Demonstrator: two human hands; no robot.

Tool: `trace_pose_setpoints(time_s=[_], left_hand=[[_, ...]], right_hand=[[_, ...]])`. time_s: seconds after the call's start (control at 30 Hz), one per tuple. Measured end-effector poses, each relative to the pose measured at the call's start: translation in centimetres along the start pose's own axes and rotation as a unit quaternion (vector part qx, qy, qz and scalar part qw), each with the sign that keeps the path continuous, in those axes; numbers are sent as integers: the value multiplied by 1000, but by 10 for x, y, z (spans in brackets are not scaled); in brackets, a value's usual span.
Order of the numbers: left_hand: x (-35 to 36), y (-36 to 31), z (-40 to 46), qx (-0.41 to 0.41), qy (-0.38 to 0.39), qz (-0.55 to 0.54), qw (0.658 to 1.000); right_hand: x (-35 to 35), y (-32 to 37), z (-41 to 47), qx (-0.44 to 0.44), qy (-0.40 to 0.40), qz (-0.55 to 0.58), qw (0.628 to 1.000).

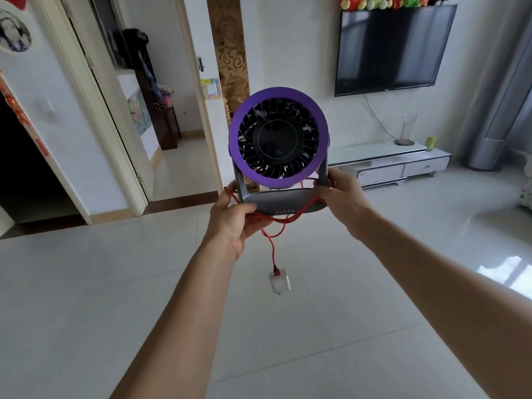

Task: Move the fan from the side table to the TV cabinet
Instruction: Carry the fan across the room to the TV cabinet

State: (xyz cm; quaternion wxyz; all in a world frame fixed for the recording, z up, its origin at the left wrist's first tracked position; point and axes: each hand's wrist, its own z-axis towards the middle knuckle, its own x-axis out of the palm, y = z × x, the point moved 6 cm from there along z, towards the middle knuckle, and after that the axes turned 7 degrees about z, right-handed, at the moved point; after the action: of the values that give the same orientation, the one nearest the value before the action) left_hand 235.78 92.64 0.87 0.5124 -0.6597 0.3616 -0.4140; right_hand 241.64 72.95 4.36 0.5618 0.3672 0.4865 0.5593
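A small fan with a purple ring, black blades and a grey base is held upright in the air in front of me, its face toward me. My left hand grips the base's left end and my right hand grips its right end. A red cable loops around the base and hangs down to a white plug. The low white TV cabinet stands against the far wall to the right, beyond the fan. The side table is not in view.
A wall-mounted TV hangs above the cabinet. On the cabinet stand a glass vase and a green cup. A tall grey floor unit is at far right. Open doorways lie left; pale tiled floor spreads between.
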Motion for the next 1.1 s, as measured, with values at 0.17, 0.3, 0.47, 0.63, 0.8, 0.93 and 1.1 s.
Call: trace_pose_setpoints(time_s=[0.17,0.3,0.47,0.63,0.8,0.93,1.1], left_hand=[[30,-1,83,-10,-4,-3,1000],[51,-2,155,-10,-11,4,1000],[68,-5,267,-12,-10,10,1000],[83,-13,374,-20,-3,16,1000],[107,-27,473,-25,4,17,1000],[128,-30,544,-42,10,27,999],[156,-37,636,-55,28,43,997]], right_hand=[[-4,-27,86,7,1,-9,1000],[-2,-55,159,22,-3,-11,1000],[12,-92,262,26,-6,-26,999],[29,-123,367,35,-4,-44,998],[39,-150,471,32,-9,-66,997],[41,-170,543,26,-16,-82,996],[41,-203,635,22,-17,-103,994]])
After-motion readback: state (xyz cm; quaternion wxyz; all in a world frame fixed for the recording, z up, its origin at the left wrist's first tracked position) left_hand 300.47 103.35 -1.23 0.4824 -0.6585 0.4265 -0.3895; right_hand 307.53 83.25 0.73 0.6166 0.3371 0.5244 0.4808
